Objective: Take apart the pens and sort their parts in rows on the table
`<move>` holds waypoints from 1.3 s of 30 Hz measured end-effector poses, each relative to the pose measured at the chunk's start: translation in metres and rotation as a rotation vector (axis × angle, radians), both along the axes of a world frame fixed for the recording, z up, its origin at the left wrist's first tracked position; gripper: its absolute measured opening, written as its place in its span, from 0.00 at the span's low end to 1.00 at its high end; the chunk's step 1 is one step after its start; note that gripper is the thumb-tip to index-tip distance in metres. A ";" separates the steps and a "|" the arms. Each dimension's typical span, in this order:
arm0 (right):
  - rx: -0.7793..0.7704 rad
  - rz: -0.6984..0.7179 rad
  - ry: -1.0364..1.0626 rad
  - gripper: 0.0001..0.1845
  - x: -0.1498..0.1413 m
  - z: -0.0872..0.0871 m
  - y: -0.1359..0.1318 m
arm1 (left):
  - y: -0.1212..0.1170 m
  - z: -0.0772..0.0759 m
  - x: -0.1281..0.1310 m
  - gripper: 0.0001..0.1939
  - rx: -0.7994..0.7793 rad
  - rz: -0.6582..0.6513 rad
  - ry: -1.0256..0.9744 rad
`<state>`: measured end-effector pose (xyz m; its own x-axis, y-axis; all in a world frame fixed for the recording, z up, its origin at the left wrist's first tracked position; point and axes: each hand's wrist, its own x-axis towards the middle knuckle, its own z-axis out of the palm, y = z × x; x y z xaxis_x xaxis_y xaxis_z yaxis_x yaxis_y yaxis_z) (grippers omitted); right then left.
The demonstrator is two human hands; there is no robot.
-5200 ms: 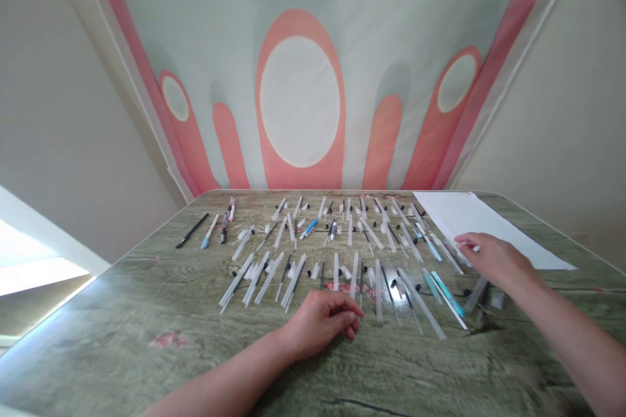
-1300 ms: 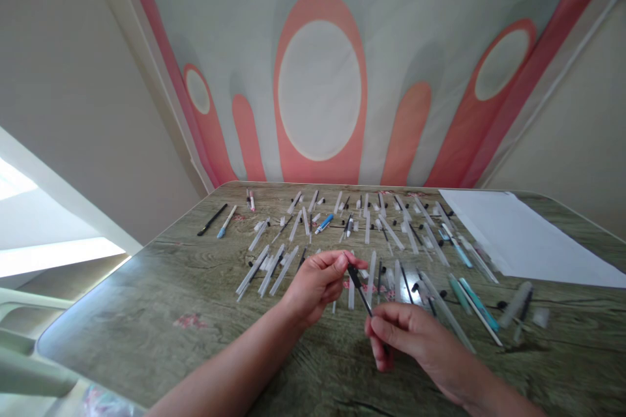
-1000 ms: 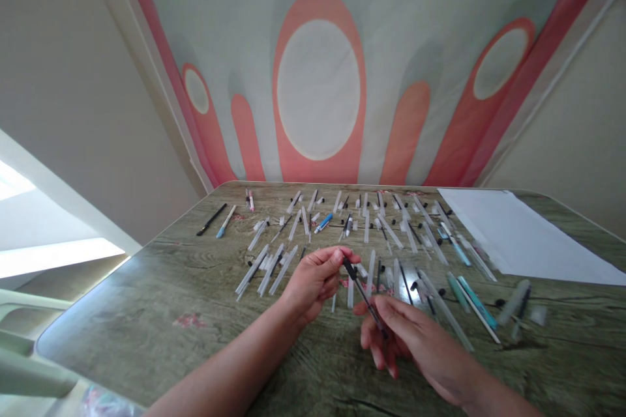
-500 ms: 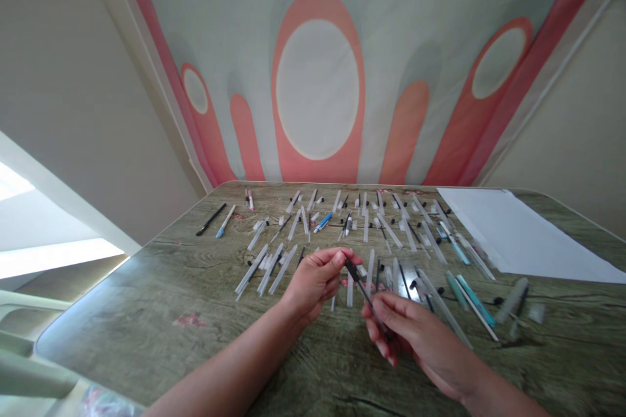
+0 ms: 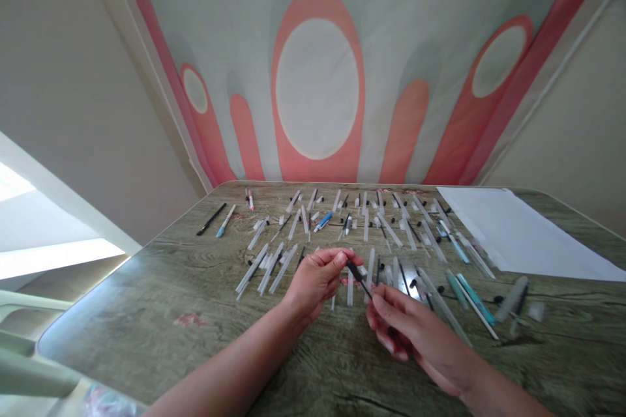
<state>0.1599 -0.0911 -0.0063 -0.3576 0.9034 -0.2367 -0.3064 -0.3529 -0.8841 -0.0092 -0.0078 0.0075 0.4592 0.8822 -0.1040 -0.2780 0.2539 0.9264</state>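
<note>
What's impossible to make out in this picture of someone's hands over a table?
All in the head view:
- Lower end of the dark pen part: hidden by the right hand.
- Its upper tip: hidden by the left hand's fingers.
- Any markings on the blue pen: too small.
- White paper's far right corner: at the picture's edge, perhaps cut off.

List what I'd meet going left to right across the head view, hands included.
Black pen, pale-blue-and-white pen, pink-and-white pen, left hand, slim dark pen part held between both hands, right hand, white paper.
</note>
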 end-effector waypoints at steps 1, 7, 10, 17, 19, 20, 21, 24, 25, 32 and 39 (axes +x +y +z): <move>-0.013 0.000 0.001 0.15 0.000 0.001 0.000 | 0.000 -0.001 0.000 0.14 0.004 0.002 -0.001; -0.020 0.015 0.000 0.14 0.000 0.000 0.000 | 0.000 -0.002 0.000 0.14 0.003 -0.007 0.000; -0.020 0.004 0.030 0.14 -0.001 0.000 0.000 | 0.000 -0.001 0.001 0.16 -0.002 -0.001 0.008; -0.038 0.021 0.042 0.12 0.000 0.002 -0.002 | 0.001 -0.004 0.002 0.16 -0.023 0.008 0.018; -0.038 0.004 0.050 0.13 0.000 0.002 -0.002 | 0.000 -0.006 0.003 0.16 -0.028 0.001 0.022; -0.045 -0.002 0.043 0.14 0.000 0.002 -0.002 | -0.001 -0.006 0.004 0.16 -0.034 -0.002 0.026; -0.054 -0.003 0.029 0.15 0.000 0.002 -0.001 | -0.002 -0.006 0.004 0.16 -0.041 -0.004 0.030; -0.066 0.006 -0.024 0.18 0.000 0.002 0.000 | -0.002 -0.002 0.003 0.17 -0.039 0.017 0.037; -0.059 0.009 -0.033 0.18 0.000 0.001 0.000 | 0.000 0.000 0.002 0.17 -0.024 0.044 0.035; -0.003 -0.079 0.004 0.16 -0.002 -0.001 0.001 | 0.014 0.005 -0.008 0.16 0.007 0.245 0.016; 0.029 -0.075 -0.039 0.16 -0.003 -0.003 0.000 | -0.001 -0.003 0.004 0.19 -0.043 0.057 0.112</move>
<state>0.1571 -0.0907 -0.0095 -0.2800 0.9340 -0.2220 -0.2962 -0.3040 -0.9054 -0.0052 -0.0086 0.0046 0.3921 0.9001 -0.1900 -0.1888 0.2809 0.9410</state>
